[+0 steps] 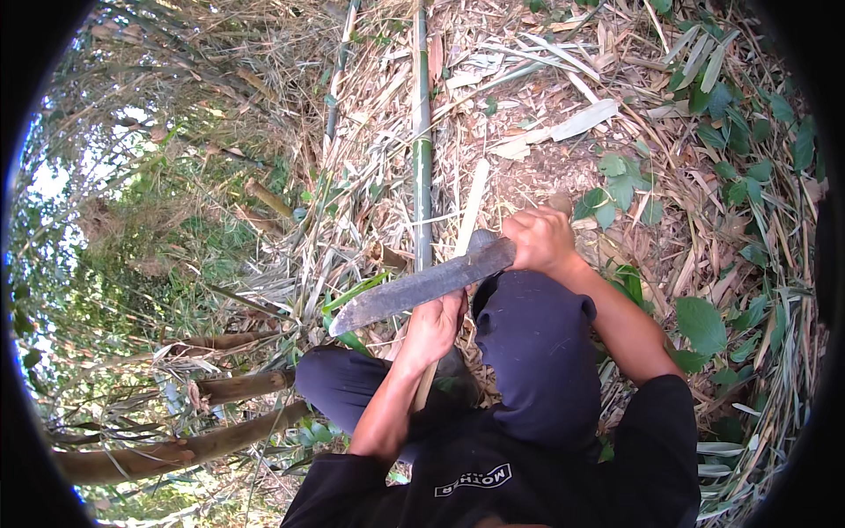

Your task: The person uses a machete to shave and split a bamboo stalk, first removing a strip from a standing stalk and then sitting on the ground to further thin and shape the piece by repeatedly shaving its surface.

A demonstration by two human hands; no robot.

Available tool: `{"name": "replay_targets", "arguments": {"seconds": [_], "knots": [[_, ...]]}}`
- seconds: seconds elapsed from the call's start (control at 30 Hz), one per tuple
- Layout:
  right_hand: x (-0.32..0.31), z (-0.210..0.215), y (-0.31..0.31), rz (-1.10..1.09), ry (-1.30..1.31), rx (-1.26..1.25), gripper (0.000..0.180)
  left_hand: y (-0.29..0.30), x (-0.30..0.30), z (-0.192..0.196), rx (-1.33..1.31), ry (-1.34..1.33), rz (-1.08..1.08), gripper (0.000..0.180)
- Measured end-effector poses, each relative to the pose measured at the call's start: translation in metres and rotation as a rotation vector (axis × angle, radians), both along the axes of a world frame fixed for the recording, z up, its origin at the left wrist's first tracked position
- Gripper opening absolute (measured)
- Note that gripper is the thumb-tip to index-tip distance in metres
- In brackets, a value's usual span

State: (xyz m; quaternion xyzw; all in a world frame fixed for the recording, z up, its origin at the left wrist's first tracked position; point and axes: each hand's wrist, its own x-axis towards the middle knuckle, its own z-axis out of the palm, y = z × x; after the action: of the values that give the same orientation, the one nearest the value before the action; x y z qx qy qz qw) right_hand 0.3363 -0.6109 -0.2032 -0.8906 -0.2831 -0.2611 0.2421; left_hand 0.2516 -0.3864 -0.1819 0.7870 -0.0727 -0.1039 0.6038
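My right hand [539, 239] is closed round the handle of a machete [414, 289]. Its broad, dark, worn blade points left, tilted a little down toward the tip. Beneath the blade, my left hand [433, 330] grips a pale split bamboo strip [473, 204]. The strip runs from ahead of my knee, under the machete, and back past my left wrist. Whether the cutting edge touches the strip cannot be told, as the blade covers that spot. My bent right knee [539, 348] rises just below the machete's handle end.
A green bamboo pole [422, 176] stretches away ahead, left of the strip. Dry leaves and pale shavings [585, 119] litter the ground. Leafy plants [701, 326] grow at the right. Thick brown stems [176, 453] and brush stand at the left.
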Motion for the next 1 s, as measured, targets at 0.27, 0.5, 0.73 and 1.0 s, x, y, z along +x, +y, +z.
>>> {"name": "replay_targets", "arguments": {"seconds": [0.27, 0.5, 0.73, 1.0], "knots": [[-0.018, -0.014, -0.007, -0.629, 0.475, 0.234, 0.029, 0.014, -0.102, 0.012, -0.087, 0.260, -0.179, 0.032], [-0.006, -0.006, -0.011, -0.264, 0.151, 0.160, 0.037, 0.001, -0.015, 0.016, -0.257, 0.253, 0.007, 0.030], [0.000, 0.006, 0.000, -0.192, 0.258, 0.020, 0.036, -0.019, 0.011, 0.010, -0.032, 0.125, -0.031, 0.032], [-0.002, -0.005, -0.002, -0.497, 0.538, 0.140, 0.027, 0.035, -0.096, -0.015, -0.322, 0.335, -0.058, 0.036]]}}
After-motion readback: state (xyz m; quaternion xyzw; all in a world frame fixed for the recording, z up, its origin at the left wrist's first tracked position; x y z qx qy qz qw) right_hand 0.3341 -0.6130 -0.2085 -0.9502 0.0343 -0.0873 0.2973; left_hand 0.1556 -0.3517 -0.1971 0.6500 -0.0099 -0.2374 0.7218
